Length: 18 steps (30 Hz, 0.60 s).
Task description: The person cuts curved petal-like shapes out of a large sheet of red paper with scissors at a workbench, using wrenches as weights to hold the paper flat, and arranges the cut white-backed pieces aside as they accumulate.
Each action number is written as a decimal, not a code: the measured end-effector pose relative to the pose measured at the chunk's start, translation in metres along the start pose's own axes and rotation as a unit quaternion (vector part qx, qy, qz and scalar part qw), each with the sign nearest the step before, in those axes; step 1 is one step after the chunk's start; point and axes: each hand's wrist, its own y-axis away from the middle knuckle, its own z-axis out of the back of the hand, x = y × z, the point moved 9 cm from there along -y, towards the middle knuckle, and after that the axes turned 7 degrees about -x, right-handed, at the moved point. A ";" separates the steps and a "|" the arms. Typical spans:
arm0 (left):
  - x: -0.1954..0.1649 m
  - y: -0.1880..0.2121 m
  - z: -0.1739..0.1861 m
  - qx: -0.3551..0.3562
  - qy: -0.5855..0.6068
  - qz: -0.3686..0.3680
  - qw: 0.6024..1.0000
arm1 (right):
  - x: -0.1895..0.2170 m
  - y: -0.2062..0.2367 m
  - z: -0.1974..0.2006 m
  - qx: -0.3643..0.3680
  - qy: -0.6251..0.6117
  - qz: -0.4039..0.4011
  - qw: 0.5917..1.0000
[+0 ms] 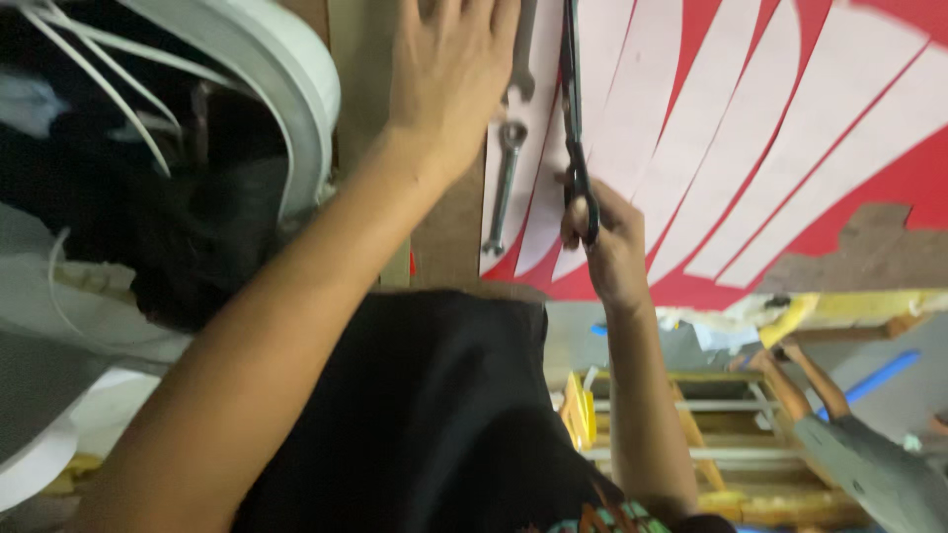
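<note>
Far to the left sat a big white round plastic cover (286,69) with thin white wires (109,79) over something dark.

Next came the left hand (449,74). It lay flat, palm down, with its fingers straight and spread a little, and it held nothing. The fingertips ran off the top of the view. The left arm reached up from the bottom left corner in a long slant. The hand pressed on the brown wooden board (449,232) at the left edge of the big red sheet with long white curved strips (691,148). Just beside that hand, to its right, two grey metal spanners (506,183) lay on the white part of the sheet.

Right of the spanners were the long black metal scissors (573,109). They pointed straight up, and the blades lay along a thin red line between two white strips. The right hand (607,242) was curled closed around the black handles, at the bottom edge of the sheet. The right arm came straight up from below, with the wrist bent a little.

Low on the right stood a yellow wooden ladder (691,434), and another person's arm (810,380) reached near it.
</note>
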 end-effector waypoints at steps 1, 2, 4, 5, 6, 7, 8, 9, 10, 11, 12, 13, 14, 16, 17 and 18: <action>0.001 -0.002 0.003 -0.007 -0.014 0.000 1.000 | 0.002 -0.002 0.001 -0.004 0.010 -0.004 1.000; 0.000 -0.001 0.006 -0.008 -0.024 0.000 1.000 | 0.005 -0.004 0.001 0.000 0.013 -0.005 1.000; 0.001 -0.002 0.005 0.014 0.005 0.010 1.000 | 0.011 -0.008 0.000 0.008 0.020 -0.010 1.000; 0.001 -0.002 0.006 0.018 0.015 0.014 1.000 | 0.014 -0.011 0.000 0.013 0.022 -0.005 1.000; 0.001 -0.002 0.006 0.022 0.008 0.013 1.000 | 0.018 -0.014 0.001 0.016 0.024 0.002 1.000; 0.001 -0.003 0.005 0.029 0.004 0.011 0.999 | 0.020 -0.018 0.002 0.017 0.027 0.004 0.999; 0.000 -0.002 0.004 0.040 0.002 0.009 0.999 | 0.021 -0.018 0.004 0.016 0.034 -0.004 0.999; 0.000 -0.002 0.005 0.038 -0.003 0.008 0.999 | 0.023 -0.020 0.005 0.016 0.040 -0.009 0.999; 0.000 -0.003 0.006 0.032 -0.011 0.007 0.999 | 0.025 -0.023 0.006 0.018 0.047 -0.009 0.999; 0.001 -0.005 0.008 0.024 -0.019 0.006 1.000 | 0.028 -0.025 0.007 0.024 0.054 -0.004 0.998; 0.001 -0.006 0.009 0.018 -0.038 0.004 0.999 | 0.031 -0.026 0.007 0.029 0.062 -0.002 0.998; 0.001 -0.007 0.010 0.015 -0.056 0.001 0.998 | 0.034 -0.028 0.008 0.034 0.069 -0.003 0.997; 0.002 -0.007 0.011 0.014 -0.076 0.000 0.997 | 0.037 -0.031 0.008 0.038 0.075 -0.001 0.996; 0.002 -0.007 0.006 0.043 -0.027 0.005 0.999 | 0.045 -0.038 0.010 0.046 0.084 0.009 0.995; 0.001 -0.007 0.004 0.058 0.001 0.006 0.998 | 0.049 -0.041 0.011 0.049 0.091 0.009 0.995; 0.000 -0.007 0.004 0.059 -0.009 0.003 0.998 | 0.051 -0.044 0.013 0.051 0.098 0.005 0.994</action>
